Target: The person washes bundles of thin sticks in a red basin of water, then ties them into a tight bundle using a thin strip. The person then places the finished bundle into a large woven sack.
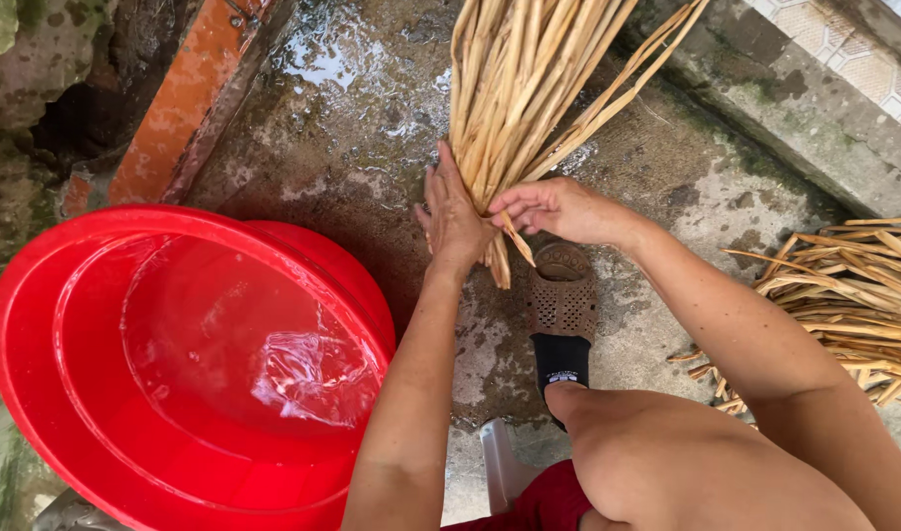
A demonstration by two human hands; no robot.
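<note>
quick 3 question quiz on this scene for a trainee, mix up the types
1. True or false: the red basin holds water.
2. Which hand pinches a single strip: A left, B right?
3. Fill in: the left hand presses against the ____ of dried strips.

Key: 1 true. 2 B, the right hand. 3 bundle.

place: likely outdoor yard | wet concrete floor (372, 128) | mossy wall (785, 108)
</note>
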